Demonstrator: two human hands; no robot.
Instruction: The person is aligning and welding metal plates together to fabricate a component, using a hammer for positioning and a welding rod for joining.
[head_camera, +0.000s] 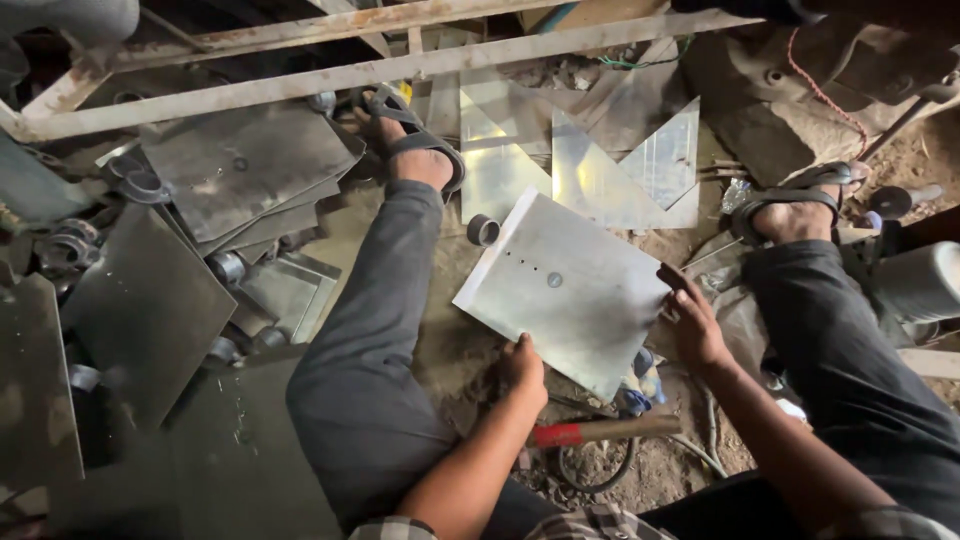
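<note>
Gripped at two edges, a square metal sheet (565, 290) is held just above the dirt floor (470, 350) between the person's outstretched legs. The left hand (523, 368) is closed on the sheet's lower left edge, with the fingers tucked under the metal and hidden from view. The right hand (692, 320) is clamped on the right corner, the thumb laid on top and the fingertips lost beneath the plate. A row of small holes and one larger round hole are seen on the sheet's face.

Below the sheet, a hammer (600, 432) with a red band on its wooden handle is laid on the ground; its head cannot be made out. A short metal ring (483, 230) is set just beside the sheet's upper left edge. Beyond it, triangular metal offcuts (600, 180) are spread near the sandalled feet. To the left, darker plates (240, 170) are stacked, partly lost in shadow. A rusty angle-iron frame (400, 65) is cut off by the top edge.
</note>
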